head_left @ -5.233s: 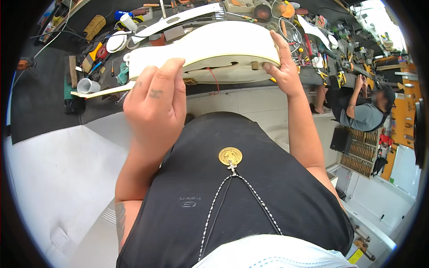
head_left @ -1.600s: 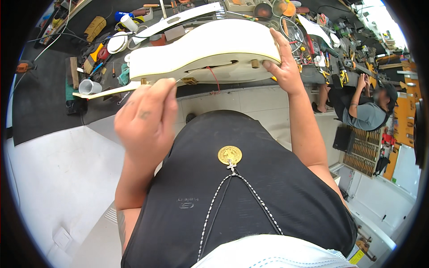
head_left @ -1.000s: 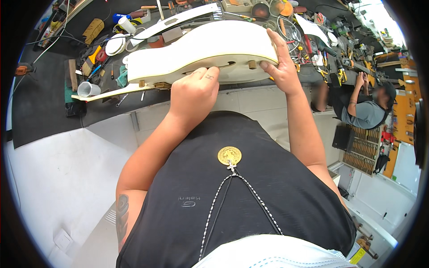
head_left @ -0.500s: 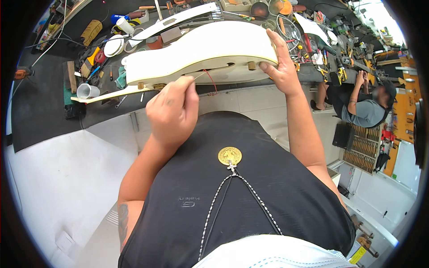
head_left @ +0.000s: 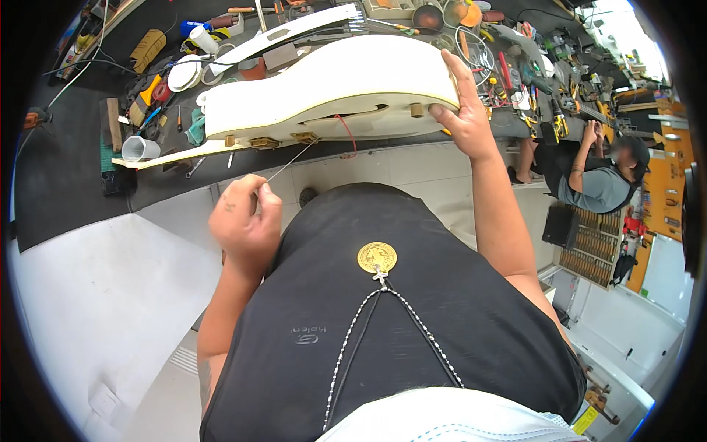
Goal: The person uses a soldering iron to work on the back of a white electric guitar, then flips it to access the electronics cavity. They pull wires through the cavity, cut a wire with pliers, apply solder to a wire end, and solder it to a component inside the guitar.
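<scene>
A white guitar body (head_left: 331,66) is held on its side at the bench edge, showing a sound hole, short wooden posts, brass-coloured parts (head_left: 263,143) and a red wire (head_left: 350,140) hanging out. My right hand (head_left: 468,118) is closed on the body's right end, thumb on the near face and fingers over the rim. My left hand (head_left: 244,221), below the body at the left, is closed in a pinch on a thin wire or rod (head_left: 289,160), which runs up to the near face by the brass-coloured parts and sound hole.
A dark bench (head_left: 66,184) holds many tools, a clear plastic cup (head_left: 141,148), white discs (head_left: 184,71) and a long white part (head_left: 283,33). At the right, a seated person (head_left: 596,180) has hands raised beside a tool drawer case (head_left: 589,243) and an orange pegboard (head_left: 670,177).
My left hand has moved from near the sound hole down and leftward, drawing the thin wire out into view. My right hand stays on the guitar body.
</scene>
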A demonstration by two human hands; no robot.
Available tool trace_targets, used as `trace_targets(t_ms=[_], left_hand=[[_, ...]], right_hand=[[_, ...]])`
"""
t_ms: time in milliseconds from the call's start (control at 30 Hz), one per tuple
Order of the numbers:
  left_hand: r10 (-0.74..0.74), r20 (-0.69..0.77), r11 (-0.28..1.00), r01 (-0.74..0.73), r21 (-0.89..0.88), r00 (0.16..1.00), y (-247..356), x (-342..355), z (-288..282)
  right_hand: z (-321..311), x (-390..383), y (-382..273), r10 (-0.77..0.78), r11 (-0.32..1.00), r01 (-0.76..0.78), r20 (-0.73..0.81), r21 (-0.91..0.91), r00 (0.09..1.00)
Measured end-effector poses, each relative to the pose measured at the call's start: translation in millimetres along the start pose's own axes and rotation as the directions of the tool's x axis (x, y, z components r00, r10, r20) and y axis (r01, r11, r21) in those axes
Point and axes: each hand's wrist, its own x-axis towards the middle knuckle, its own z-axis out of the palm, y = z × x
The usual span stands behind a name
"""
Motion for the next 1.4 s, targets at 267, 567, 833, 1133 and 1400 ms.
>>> trace_targets(t_ms=[267,567,833,1133,1400], left_hand=[[-0.622,0.177,0.66,0.632,-0.406,0.763,-27,-16,23],[-0.372,0.145,0.88,0.398,-0.261,0.917,-12,20,67],[0.055,0.098,0.997,-0.049,-0.066,0.994,-10,38,99],[0.01,0.047,1.0,-0.011,0.017,0.999,1,53,63],[-0.007,0.082,1.0,0.006,0.013,0.997,11,63,50]], right_hand=[[1,3,2,0.006,0.999,-0.006,0.003,0.045,1.0],[-1,1,2,-0.004,1.0,0.004,0.009,0.022,1.0],[0,-1,-2,-0.01,1.0,0.01,-0.006,-0.015,1.0],[1,-2,3,-0.033,0.999,0.033,-0.003,-0.024,0.999],[1,-1,2,0.01,0.999,-0.009,-0.012,0.041,1.0]])
